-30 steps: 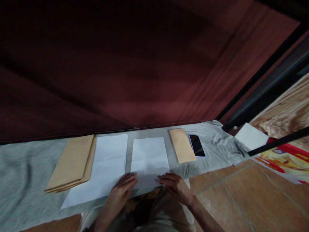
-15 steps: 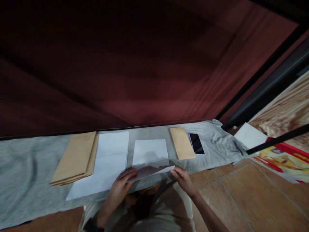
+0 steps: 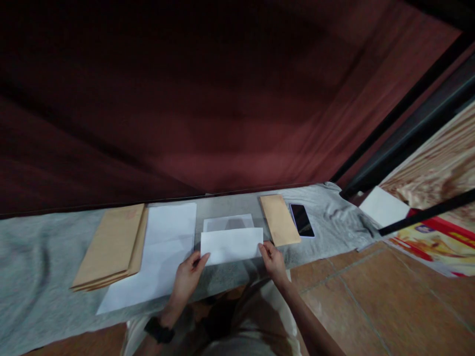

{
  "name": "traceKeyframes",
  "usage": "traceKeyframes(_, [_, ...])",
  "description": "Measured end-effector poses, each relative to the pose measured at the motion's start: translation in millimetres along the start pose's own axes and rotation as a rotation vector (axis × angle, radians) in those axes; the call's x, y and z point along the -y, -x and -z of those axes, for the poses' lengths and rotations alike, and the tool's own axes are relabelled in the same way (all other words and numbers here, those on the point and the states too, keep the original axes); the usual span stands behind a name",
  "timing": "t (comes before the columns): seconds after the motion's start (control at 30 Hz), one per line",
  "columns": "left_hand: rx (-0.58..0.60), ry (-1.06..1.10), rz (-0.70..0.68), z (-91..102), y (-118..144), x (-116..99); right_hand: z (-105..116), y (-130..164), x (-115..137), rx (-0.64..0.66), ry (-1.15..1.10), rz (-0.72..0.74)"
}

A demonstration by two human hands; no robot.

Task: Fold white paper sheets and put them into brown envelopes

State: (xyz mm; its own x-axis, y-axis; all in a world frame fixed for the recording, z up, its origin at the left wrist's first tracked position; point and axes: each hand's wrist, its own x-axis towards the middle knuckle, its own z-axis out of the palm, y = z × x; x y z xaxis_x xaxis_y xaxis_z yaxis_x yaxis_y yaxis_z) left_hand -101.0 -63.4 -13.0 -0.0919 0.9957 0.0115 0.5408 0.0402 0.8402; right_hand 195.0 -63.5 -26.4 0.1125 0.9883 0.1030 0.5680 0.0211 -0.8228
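A narrow strip of folded white paper [image 3: 232,245] is stretched between my two hands. My left hand [image 3: 188,274] pinches its left end, with a dark band on that wrist. At the opposite end, my right hand [image 3: 273,259] grips the lower right corner between thumb and fingers. Behind the folded paper, a flat white sheet [image 3: 228,222] shows only its upper part. Left of my hands, large white sheets [image 3: 168,235] lie partly under a stack of brown envelopes [image 3: 111,242]. A single brown envelope [image 3: 280,220] lies just beyond my right hand.
A phone [image 3: 302,220] with a dark screen lies right of the single envelope. Grey cloth [image 3: 33,262] covers the long, narrow surface, backed by a dark red curtain [image 3: 222,168]. On the right are black bars, a white box-like item [image 3: 384,206] and a colourful printed package [image 3: 438,242].
The paper in my hands has tilted from nearly edge-on to facing me and moved up, covering more of the sheet behind. Both hands have turned thumbs-up along its ends.
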Motion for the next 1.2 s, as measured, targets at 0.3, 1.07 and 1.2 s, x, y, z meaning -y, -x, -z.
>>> traceKeyframes(0.3, [-0.021, -0.262, 0.058, -3.4, -27.9, -11.9, -12.6, -32.3, 13.7, -0.018, 0.314, -0.047])
traceKeyframes(1.07, [-0.021, -0.864, 0.182, -21.7, -47.4, -31.0, -30.6, -65.4, 22.8, -0.003, 0.701, -0.055])
traceKeyframes(1.2, [-0.036, -0.873, 0.179, -25.1, -50.5, -25.6, -33.3, -69.2, 22.4, -0.003, 0.738, -0.054])
